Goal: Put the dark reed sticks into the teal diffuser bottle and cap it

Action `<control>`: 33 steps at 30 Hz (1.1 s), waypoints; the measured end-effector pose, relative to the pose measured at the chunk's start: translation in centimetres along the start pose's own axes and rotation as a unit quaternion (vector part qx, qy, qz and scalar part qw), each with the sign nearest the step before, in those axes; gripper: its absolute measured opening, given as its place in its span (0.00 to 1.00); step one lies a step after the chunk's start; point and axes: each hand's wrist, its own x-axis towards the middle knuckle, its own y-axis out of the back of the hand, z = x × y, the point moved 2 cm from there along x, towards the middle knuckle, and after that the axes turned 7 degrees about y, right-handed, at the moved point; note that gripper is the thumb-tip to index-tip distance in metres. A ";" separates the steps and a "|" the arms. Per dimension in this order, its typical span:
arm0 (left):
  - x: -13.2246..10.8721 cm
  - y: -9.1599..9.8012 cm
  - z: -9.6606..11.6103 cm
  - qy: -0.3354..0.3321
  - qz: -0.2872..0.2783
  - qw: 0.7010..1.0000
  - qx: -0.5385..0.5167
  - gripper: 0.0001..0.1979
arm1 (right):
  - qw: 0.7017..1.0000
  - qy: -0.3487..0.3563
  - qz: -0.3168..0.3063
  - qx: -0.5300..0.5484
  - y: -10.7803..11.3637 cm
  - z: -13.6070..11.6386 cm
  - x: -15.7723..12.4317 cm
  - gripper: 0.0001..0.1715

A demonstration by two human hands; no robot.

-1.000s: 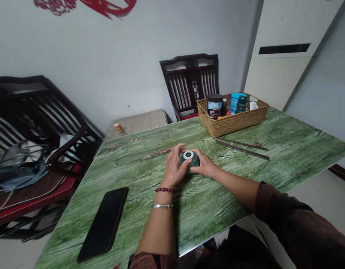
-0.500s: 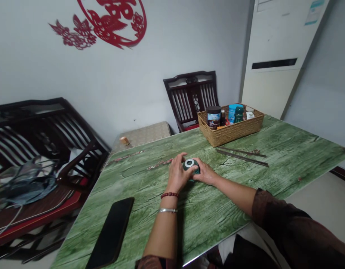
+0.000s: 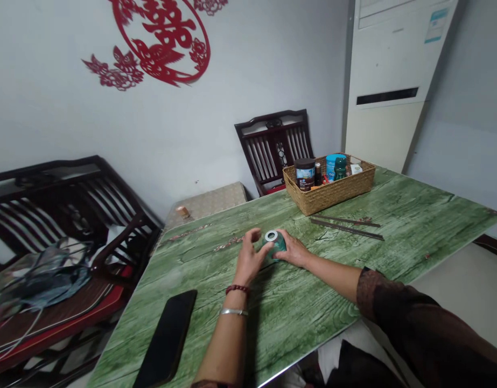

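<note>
A small rounded green glass bottle with a pale ring around its dark mouth stands on the green wood-patterned table. My right hand grips it from the right side, with fingers wrapped around it. My left hand is at the bottle's left, its fingers curved and spread apart. The left thumb reaches to the bottle's edge; whether it touches the glass I cannot tell. A red bead bracelet and a silver bangle circle my left wrist.
A black phone lies near the table's left edge. Two dark thin sticks lie right of my hands. Behind them stands a woven basket holding jars and bottles. Dark wooden chairs and a low patterned table stand beyond.
My left hand has moved away from the bottle to the left, its fingers spreading and uncovering more of the glass. My right hand keeps its hold. The view has tilted slightly upward.
</note>
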 end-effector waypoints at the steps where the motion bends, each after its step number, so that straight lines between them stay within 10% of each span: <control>1: -0.4 0.4 -0.5 0.053 0.020 0.995 -0.083 0.27 | 1.000 0.000 0.004 0.000 0.0 0.1 0.3 0.46; 12: -5.2 2.8 -3.1 0.271 -0.014 0.874 -0.404 0.28 | 0.999 -0.046 0.018 0.021 -0.4 -0.5 2.9 0.54; 16: -5.1 2.8 -3.5 0.272 -0.057 0.813 -0.511 0.30 | 0.978 -0.110 0.099 0.149 3.2 -0.8 1.6 0.32; 19: -4.7 3.1 -2.8 0.270 -0.108 0.777 -0.558 0.33 | 0.931 -0.106 0.084 0.338 7.6 -2.0 0.4 0.39; 25: -4.3 4.1 -1.9 0.319 -0.138 0.785 -0.512 0.31 | 0.889 -0.072 0.026 0.451 13.6 -4.2 -1.4 0.45; 33: -5.1 2.9 -4.2 0.364 -0.109 0.776 -0.504 0.29 | 0.873 -0.127 -0.019 0.470 10.0 -1.8 -2.4 0.45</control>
